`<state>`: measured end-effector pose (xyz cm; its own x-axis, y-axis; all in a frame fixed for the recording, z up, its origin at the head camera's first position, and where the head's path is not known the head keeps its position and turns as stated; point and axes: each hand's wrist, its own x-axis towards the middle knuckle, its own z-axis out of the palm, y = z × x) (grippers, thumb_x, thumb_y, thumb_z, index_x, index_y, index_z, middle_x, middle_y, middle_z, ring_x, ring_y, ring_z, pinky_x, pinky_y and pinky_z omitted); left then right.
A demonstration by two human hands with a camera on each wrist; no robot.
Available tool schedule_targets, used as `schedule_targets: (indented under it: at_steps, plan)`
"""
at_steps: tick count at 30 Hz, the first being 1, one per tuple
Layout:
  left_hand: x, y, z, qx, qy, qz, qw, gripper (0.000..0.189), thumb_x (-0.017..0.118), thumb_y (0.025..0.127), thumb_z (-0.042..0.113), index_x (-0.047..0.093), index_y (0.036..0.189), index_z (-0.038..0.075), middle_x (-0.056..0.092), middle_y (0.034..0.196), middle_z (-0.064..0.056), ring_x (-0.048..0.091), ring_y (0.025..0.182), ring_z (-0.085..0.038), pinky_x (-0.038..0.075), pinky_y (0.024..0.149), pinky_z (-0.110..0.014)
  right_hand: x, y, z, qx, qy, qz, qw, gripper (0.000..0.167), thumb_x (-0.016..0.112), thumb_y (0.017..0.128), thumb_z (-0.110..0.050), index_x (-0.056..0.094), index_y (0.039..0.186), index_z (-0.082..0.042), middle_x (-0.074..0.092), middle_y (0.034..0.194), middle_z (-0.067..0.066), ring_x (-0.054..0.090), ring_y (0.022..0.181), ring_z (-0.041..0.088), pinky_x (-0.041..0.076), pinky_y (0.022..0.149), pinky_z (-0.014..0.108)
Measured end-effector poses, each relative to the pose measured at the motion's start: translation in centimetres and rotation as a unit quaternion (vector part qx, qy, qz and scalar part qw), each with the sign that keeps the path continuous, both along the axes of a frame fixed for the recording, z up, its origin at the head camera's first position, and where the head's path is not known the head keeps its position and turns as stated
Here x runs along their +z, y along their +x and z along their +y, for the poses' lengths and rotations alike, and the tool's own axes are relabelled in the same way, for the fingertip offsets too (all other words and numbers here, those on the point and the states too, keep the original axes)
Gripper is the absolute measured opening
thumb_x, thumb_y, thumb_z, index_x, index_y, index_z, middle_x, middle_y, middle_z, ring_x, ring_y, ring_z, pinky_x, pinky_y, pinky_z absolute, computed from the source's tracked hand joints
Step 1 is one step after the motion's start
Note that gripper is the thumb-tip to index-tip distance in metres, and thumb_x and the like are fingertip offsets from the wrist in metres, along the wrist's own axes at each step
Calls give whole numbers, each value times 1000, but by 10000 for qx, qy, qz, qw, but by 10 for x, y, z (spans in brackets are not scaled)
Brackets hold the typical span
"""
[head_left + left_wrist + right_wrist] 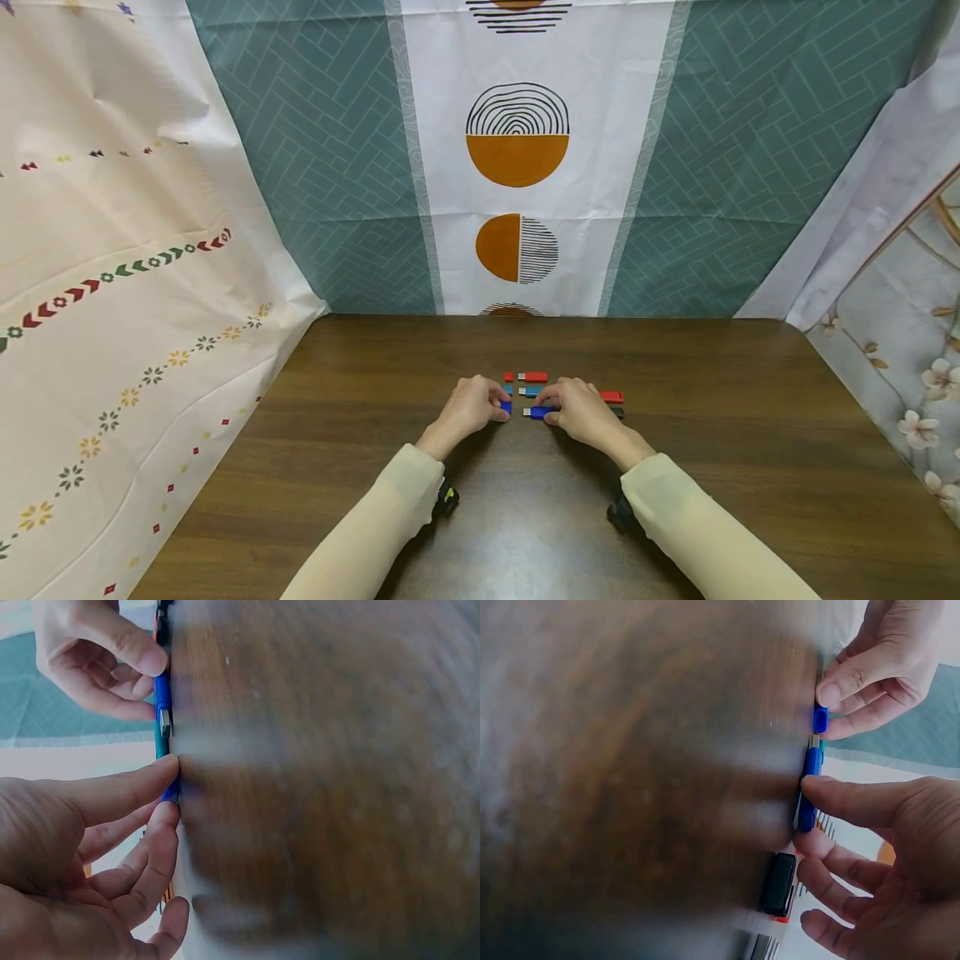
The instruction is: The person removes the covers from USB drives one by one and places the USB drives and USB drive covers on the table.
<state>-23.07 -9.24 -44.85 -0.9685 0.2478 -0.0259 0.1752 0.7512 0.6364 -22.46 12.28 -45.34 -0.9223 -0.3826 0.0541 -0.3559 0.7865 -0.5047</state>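
Observation:
My left hand (pixel 474 405) pinches a small dark blue cap (pixel 506 407) between thumb and fingertips, low against the table. To its right, my right hand (pixel 585 412) holds a dark blue USB stick (pixel 539 412) by its sides. The stick's bare metal plug points left at the cap, and a short gap separates them. In the right wrist view the cap (pixel 820 721) shows its hollow end toward the plug (pixel 814 740). Behind them, a light blue USB stick (pixel 529 391) lies beside its light blue cap (pixel 509 390), partly hidden by my hands.
Farther back lie a red USB stick (pixel 534 377) and a separate red cap (pixel 508 377). Right of my right hand are another red stick (pixel 612 397) and a black one (pixel 618 412). The brown wooden table (pixel 390 358) meets a patterned cloth (pixel 352 167) at its far edge.

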Motion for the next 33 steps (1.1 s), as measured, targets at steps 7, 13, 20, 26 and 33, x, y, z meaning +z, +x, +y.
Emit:
schedule_targets:
  at_steps: [7, 13, 20, 26, 33]
  plan:
    - [0, 0, 1, -32, 12, -15, 10000, 18, 90, 82, 12, 80, 97, 9, 64, 72, 3, 55, 65, -11, 44, 56, -26, 0, 0, -2, 3, 128, 146, 9998, 16, 84, 89, -10, 80, 103, -16, 70, 101, 5, 59, 105, 31, 42, 96, 52]
    - [1, 1, 2, -64, -27, 16, 10000, 17, 90, 82, 12, 80, 96, 10, 65, 72, 4, 56, 66, -11, 45, 59, -27, 0, 0, -4, 25, 195, 248, 9995, 17, 85, 88, -10, 80, 103, -17, 69, 98, 4, 59, 102, 30, 42, 93, 51]
    - [0, 0, 2, -71, -23, 48, 10000, 16, 90, 83, 13, 80, 96, 10, 66, 72, 3, 57, 66, -10, 46, 60, -27, 0, 0, -4, 13, 248, 234, 9994, 18, 84, 88, -9, 80, 103, -17, 68, 97, 3, 58, 97, 28, 42, 92, 50]
    - [0, 0, 2, -64, -22, 33, 10000, 18, 90, 83, 14, 80, 97, 10, 66, 74, 4, 57, 67, -11, 46, 59, -27, 1, -1, -4, 33, 253, 238, 9994, 19, 84, 88, -10, 80, 105, -18, 68, 98, 4, 58, 97, 27, 43, 91, 50]
    - [3, 1, 0, -13, 48, -2, 10000, 17, 89, 84, 15, 81, 99, 12, 65, 76, 4, 55, 67, -11, 44, 58, -27, 3, 0, 0, 31, 187, 204, 9996, 20, 84, 88, -11, 80, 106, -18, 68, 99, 4, 59, 98, 28, 43, 93, 50]
